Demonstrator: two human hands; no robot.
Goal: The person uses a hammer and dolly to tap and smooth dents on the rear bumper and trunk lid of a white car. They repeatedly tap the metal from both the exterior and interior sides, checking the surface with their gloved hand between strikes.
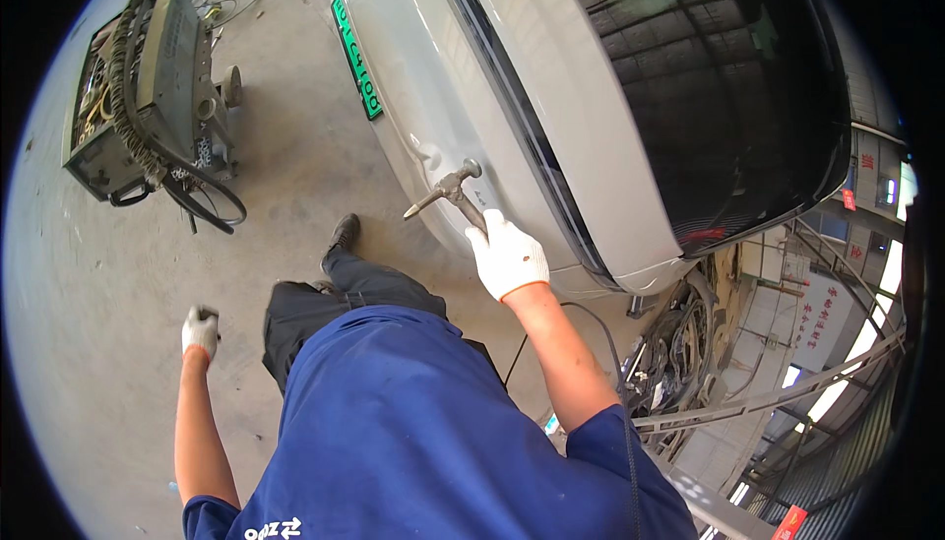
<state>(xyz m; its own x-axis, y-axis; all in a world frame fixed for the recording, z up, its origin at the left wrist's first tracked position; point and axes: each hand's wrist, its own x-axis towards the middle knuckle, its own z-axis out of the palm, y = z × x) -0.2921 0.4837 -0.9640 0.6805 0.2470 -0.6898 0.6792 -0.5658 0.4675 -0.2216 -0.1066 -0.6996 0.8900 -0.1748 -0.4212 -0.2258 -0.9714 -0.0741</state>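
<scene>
My right hand (510,256), in a white glove, grips a body hammer (455,189) by its handle. The hammer's head has a round flat face on one end and a long pointed pick on the other. It is held over the rear panel of a silver-grey car (443,77), beside a dented, creased patch (425,154). Whether the hammer touches the panel I cannot tell. My left hand (200,331), also gloved, hangs low at my left side, away from the car. Its fingers are curled in; anything inside them is hidden.
A wheeled metal machine (162,87) with coiled hoses and cables stands on the concrete floor (285,117) at the left. The car's green plate (355,58) and dark rear window (728,77) are in view. Dark scrap parts (679,353) lie beyond the car at right.
</scene>
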